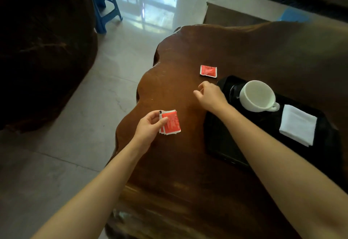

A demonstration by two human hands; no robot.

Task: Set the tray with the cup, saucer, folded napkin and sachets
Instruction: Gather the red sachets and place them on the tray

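A black tray [218, 140] lies on the wooden table at the right. On it stands a white cup [257, 95] on a dark saucer [233, 90], with a folded white napkin [297, 124] beside it. My left hand [148, 125] pinches a small stack of red sachets [171, 123] above the table's left part. One more red sachet [208, 70] lies alone on the table beyond the tray's far corner. My right hand [211, 95] hovers between that sachet and the tray, fingers loosely curled and holding nothing.
The wooden table [188, 163] has an irregular edge on its left side, with tiled floor beyond. A dark brown seat [43, 50] stands at the left and a blue plastic stool [101, 3] at the far left.
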